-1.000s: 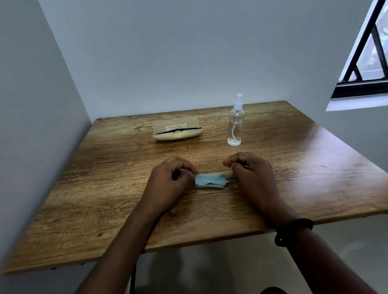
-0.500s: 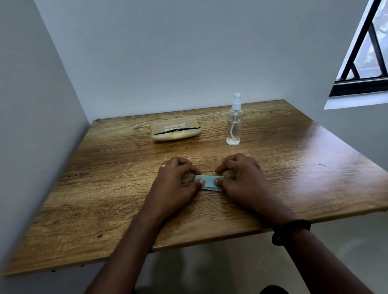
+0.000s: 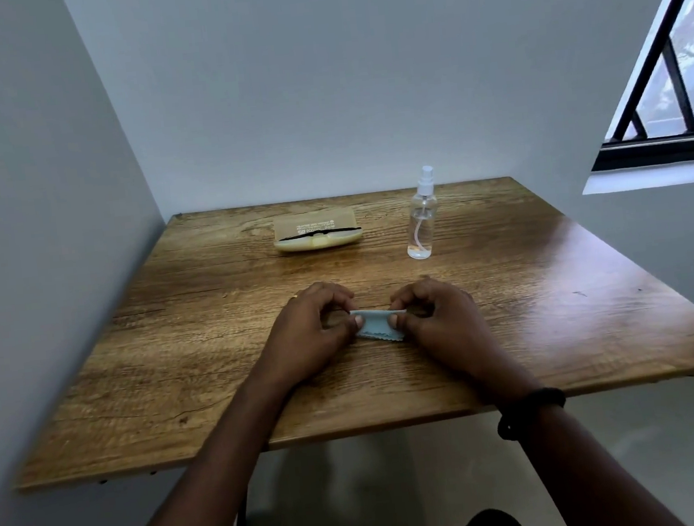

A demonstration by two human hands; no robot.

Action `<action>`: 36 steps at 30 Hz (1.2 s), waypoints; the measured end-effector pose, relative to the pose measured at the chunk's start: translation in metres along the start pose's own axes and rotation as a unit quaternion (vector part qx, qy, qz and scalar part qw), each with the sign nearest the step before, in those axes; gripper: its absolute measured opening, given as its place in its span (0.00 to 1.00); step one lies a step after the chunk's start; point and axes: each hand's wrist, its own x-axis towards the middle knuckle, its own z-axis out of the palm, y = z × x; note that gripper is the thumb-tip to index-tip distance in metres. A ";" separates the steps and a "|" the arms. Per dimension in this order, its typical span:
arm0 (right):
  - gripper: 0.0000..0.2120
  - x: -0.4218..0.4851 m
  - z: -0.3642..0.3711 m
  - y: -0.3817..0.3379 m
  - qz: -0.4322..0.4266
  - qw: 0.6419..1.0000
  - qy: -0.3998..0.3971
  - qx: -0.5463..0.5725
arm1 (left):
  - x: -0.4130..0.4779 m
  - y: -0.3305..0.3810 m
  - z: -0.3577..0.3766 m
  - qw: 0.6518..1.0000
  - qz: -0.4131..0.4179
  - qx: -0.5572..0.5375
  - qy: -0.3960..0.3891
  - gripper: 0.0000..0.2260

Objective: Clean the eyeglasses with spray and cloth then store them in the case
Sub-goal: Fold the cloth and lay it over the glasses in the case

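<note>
A small light-blue cleaning cloth (image 3: 378, 326) lies folded on the wooden table (image 3: 177, 364) near the front middle. My left hand (image 3: 313, 329) pinches its left end and my right hand (image 3: 440, 321) pinches its right end, thumbs on top. At the back of the table an open beige glasses case (image 3: 317, 234) holds black-framed eyeglasses (image 3: 319, 234) across its opening. A clear spray bottle (image 3: 421, 219) with a white nozzle stands upright to the right of the case.
Grey walls close the table on the left and at the back. A barred window (image 3: 668, 96) is at the upper right. My right wrist wears a black band (image 3: 529, 410).
Both hands have closed in on the cloth. It lay between them untouched a second ago; now each hand pinches an end and the cloth is drawn flatter.
</note>
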 end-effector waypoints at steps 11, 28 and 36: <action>0.09 -0.001 -0.001 -0.007 -0.001 0.975 0.002 0.222 | -0.002 0.004 -0.005 0.981 -0.037 -0.186 0.024 0.07; 0.07 0.149 0.034 -0.069 0.055 0.962 0.072 0.257 | 0.101 -0.009 -0.069 0.944 -0.132 -0.224 0.205 0.10; 0.07 0.209 0.055 -0.058 0.076 0.987 0.112 0.089 | 0.142 -0.029 -0.062 0.951 -0.142 -0.167 0.219 0.08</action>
